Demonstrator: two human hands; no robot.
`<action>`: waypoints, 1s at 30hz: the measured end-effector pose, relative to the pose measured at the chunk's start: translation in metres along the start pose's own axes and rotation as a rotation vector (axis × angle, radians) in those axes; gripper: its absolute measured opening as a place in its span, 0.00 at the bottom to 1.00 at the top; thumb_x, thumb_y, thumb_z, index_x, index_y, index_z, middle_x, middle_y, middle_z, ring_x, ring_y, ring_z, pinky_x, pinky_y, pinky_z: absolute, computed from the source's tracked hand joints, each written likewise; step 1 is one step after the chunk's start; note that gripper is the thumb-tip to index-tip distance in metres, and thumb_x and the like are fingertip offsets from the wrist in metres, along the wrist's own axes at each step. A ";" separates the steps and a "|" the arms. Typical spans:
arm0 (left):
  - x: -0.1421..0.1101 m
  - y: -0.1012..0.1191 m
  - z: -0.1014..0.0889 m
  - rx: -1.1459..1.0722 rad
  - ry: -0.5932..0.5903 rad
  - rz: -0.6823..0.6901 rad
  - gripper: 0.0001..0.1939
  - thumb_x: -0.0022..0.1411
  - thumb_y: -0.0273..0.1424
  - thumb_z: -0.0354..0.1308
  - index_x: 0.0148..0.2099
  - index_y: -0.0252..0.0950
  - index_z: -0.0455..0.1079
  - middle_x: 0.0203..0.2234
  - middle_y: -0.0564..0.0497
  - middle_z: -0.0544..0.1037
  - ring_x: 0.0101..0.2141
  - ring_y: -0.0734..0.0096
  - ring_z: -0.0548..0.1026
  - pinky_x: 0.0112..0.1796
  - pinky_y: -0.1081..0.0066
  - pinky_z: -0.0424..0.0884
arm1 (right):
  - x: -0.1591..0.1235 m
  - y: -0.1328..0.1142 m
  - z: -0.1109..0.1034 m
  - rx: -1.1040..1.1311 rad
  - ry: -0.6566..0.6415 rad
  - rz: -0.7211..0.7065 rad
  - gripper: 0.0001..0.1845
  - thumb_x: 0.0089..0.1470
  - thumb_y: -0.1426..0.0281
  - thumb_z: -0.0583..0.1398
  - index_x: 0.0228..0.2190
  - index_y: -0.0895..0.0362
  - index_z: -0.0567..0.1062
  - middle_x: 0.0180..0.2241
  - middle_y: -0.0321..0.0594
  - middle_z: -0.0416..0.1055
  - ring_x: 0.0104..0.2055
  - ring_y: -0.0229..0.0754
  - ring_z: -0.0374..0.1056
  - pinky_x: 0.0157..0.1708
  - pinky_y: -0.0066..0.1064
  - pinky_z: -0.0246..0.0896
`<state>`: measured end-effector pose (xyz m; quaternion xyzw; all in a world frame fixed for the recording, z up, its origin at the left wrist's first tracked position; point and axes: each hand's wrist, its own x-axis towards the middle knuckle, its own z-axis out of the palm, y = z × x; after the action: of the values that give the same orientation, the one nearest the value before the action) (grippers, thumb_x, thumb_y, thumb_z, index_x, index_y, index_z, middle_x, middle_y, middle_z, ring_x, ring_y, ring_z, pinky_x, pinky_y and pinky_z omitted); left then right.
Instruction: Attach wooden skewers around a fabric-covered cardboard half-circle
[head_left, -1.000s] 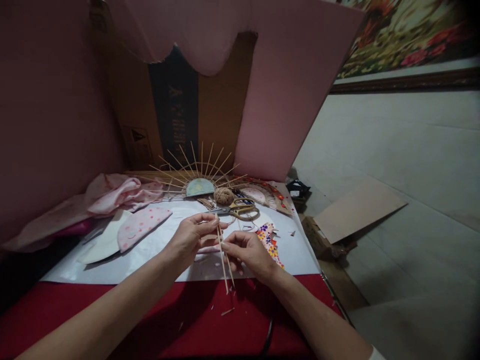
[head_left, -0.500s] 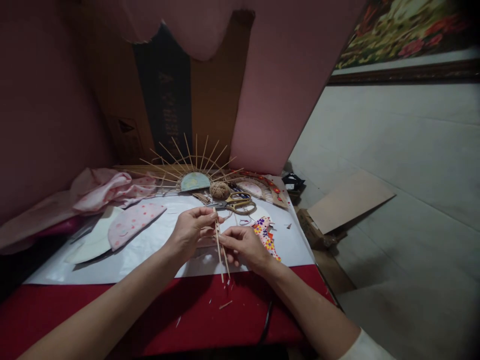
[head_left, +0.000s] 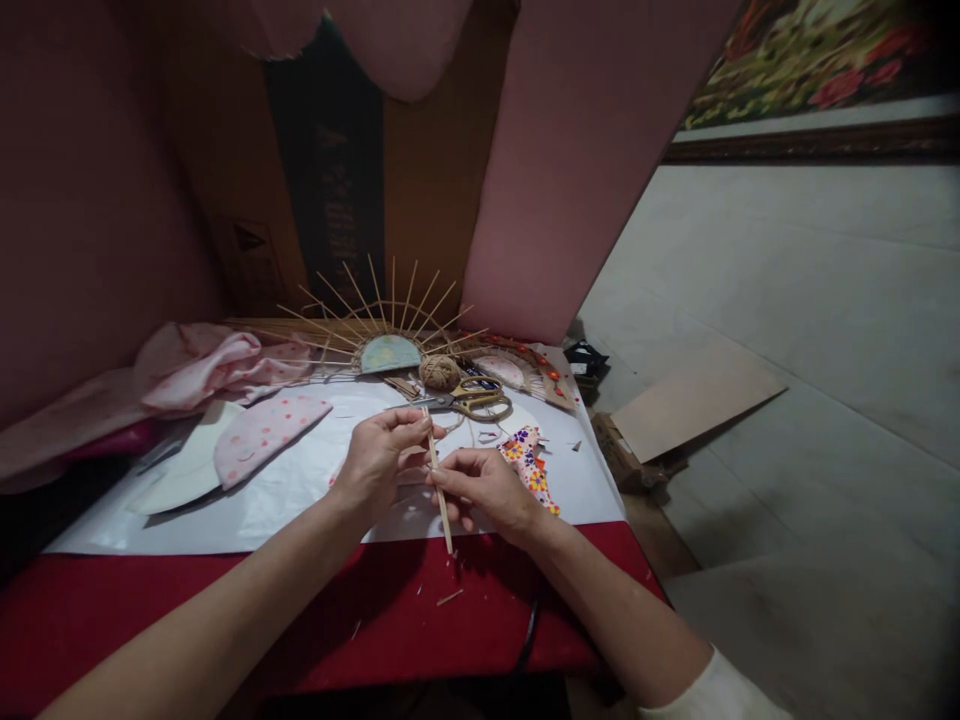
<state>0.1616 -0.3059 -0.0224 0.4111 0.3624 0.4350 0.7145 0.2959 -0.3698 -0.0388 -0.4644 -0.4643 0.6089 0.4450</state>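
- Left hand (head_left: 377, 450) and right hand (head_left: 487, 490), fingers clamped, grip slim wooden sticks (head_left: 444, 518) in front of the scissors (head_left: 453, 402).
- Behind the scissors, a pale-green half-disc (head_left: 391, 354) already has its fan of sticks (head_left: 409, 297).
- Left of them, a polka-dotted half-disc (head_left: 270, 440) shows none.

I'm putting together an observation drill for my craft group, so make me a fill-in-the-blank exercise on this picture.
1. The left hand and right hand hold slim wooden ____.
2. The ball of twine lies just behind the gold-handled ____.
3. The cloth at the table's near edge is coloured ____.
4. The pink-dotted half-round piece lies to the ____ of both hands.

Missing words: sticks; scissors; red; left.
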 end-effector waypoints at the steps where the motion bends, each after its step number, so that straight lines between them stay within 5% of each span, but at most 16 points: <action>1: -0.001 0.000 0.000 0.001 -0.002 -0.007 0.08 0.47 0.28 0.65 0.28 0.32 0.69 0.25 0.50 0.78 0.21 0.77 0.72 0.23 0.76 0.69 | 0.000 -0.001 0.000 0.005 0.003 -0.001 0.17 0.44 0.59 0.64 0.24 0.61 0.72 0.17 0.32 0.68 0.14 0.28 0.58 0.10 0.18 0.53; 12: -0.006 -0.002 -0.001 0.054 -0.136 -0.045 0.10 0.46 0.31 0.66 0.31 0.32 0.73 0.28 0.47 0.79 0.25 0.71 0.75 0.28 0.73 0.69 | 0.003 0.002 -0.004 0.027 0.011 -0.074 0.17 0.45 0.59 0.63 0.23 0.62 0.72 0.17 0.34 0.69 0.14 0.28 0.60 0.11 0.18 0.55; 30: -0.010 -0.002 -0.002 0.023 -0.097 -0.104 0.10 0.44 0.30 0.67 0.30 0.31 0.72 0.26 0.46 0.80 0.25 0.69 0.76 0.28 0.71 0.68 | 0.002 0.002 -0.004 0.037 -0.012 -0.051 0.17 0.44 0.59 0.64 0.23 0.62 0.74 0.18 0.36 0.71 0.15 0.29 0.62 0.12 0.19 0.55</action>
<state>0.1566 -0.3147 -0.0234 0.4206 0.3531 0.3724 0.7481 0.2990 -0.3680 -0.0418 -0.4404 -0.4673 0.6085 0.4662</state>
